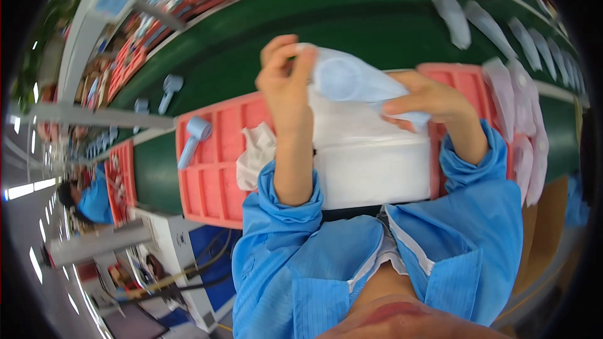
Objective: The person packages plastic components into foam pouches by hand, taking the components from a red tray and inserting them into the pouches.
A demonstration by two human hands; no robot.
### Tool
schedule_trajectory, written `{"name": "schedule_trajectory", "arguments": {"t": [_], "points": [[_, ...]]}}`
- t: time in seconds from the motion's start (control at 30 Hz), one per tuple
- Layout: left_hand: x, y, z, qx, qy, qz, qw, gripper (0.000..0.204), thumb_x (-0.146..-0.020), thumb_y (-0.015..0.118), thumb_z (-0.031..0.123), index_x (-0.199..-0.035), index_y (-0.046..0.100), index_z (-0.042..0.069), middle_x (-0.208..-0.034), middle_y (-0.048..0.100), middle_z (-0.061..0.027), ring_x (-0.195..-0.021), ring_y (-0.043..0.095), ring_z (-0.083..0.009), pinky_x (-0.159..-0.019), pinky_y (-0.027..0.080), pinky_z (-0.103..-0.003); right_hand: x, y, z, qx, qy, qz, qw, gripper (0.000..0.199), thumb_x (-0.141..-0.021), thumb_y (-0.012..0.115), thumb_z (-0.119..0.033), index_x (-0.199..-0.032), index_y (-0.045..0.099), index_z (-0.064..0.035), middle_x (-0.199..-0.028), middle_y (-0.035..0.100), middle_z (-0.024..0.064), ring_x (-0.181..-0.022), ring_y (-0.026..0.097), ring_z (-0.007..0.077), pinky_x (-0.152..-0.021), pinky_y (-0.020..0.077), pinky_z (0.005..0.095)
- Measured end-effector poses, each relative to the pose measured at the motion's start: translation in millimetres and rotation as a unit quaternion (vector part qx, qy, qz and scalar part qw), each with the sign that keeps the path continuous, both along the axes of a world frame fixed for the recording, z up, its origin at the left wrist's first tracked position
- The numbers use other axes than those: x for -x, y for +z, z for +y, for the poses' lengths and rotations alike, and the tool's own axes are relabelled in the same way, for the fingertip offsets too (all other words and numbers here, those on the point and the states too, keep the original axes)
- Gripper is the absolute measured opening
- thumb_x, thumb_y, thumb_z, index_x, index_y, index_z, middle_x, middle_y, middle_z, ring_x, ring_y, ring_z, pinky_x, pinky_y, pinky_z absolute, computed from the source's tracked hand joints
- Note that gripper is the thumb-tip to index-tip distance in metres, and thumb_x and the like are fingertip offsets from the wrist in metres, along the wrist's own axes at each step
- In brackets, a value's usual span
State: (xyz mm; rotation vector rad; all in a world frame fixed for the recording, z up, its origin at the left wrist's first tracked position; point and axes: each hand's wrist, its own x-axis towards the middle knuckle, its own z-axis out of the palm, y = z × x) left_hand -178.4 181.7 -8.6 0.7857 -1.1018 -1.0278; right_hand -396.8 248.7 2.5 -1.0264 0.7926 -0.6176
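Centre: the bag [348,78] fills the gap between your left hand [286,85] and right hand [436,100].
12 o'clock: your widest passage, over the green belt [370,16].
2–3 o'clock: bagged pieces [451,17] stand in your way.
4 o'clock: overlapping bags [531,132] crowd your right forearm's side.
6 o'clock: you can pass above the white pad [374,172].
8 o'clock: cloth [256,157], then a blue piece [196,130], obstruct the left tray [213,194].

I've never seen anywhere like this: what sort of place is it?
Probably a factory packing or assembly line: bagged items lie in a row along a long green work surface, and a co-worker in blue is farther off.
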Motion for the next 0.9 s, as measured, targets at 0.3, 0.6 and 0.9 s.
{"name": "schedule_trajectory", "arguments": {"t": [0.3, 0.6, 0.9], "points": [[-8, 24, -12, 0.103, -0.024, -0.279, 0.954, 0.035, -0.076, 0.075, 0.018, -0.108, 0.063, 0.011, -0.118, 0.053, -0.0106, -0.096, 0.062, -0.0201, -0.079, 0.048, -0.032, 138, -159, -106, 0.48, -0.373, 0.525, 0.596, 0.058, -0.084, 0.065, -0.015, -0.136, 0.042, -0.0015, -0.119, 0.056, 0.0233, -0.108, 0.055, 0.0377, -0.091, 0.0439, 0.0401], [-152, -37, -189, 0.049, 0.223, -0.683, 0.694, 0.063, -0.071, 0.078, 0.036, -0.123, 0.052, 0.011, -0.128, 0.043, -0.0191, -0.108, 0.056, -0.0368, -0.083, 0.054, -0.044, 200, -203, -112, 0.294, -0.374, 0.661, 0.58, 0.071, -0.079, 0.062, -0.002, -0.144, 0.032, -0.0034, -0.138, 0.044, 0.0228, -0.126, 0.044, 0.0379, -0.103, 0.0372, 0.0399], [-382, -135, -291, -0.286, 0.399, -0.489, 0.721, 0.11, -0.051, 0.09, 0.031, -0.134, 0.033, -0.01, -0.136, 0.038, -0.0293, -0.127, 0.037, -0.0398, -0.106, 0.037, -0.038, 175, -193, -103, 0.279, -0.379, 0.681, 0.561, 0.078, -0.073, 0.05, 0.01, -0.146, 0.029, -0.0075, -0.141, 0.041, 0.0229, -0.132, 0.038, 0.0368, -0.104, 0.0365, 0.0396]]}}
